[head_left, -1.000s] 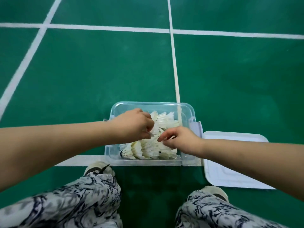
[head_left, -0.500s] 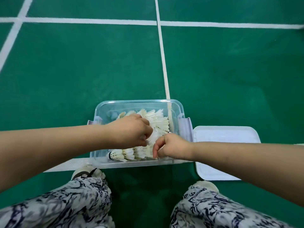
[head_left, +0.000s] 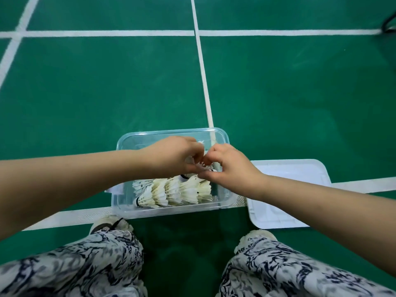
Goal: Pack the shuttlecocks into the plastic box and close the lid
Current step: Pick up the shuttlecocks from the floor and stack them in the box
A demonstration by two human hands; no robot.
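Note:
A clear plastic box stands on the green court floor in front of my knees. Several white feather shuttlecocks lie nested in a row along its near side. My left hand and my right hand meet over the middle of the box, fingertips pinched together on a shuttlecock that is mostly hidden between them. The white lid lies flat on the floor to the right of the box, partly under my right forearm.
White court lines cross the green floor; one runs under the box. My patterned trouser legs and two shoes fill the bottom of the view. A dark object shows at the top right edge.
Both hands have lifted from the near row of shuttlecocks toward the middle of the box and come together. The nested row now lies uncovered along the near side.

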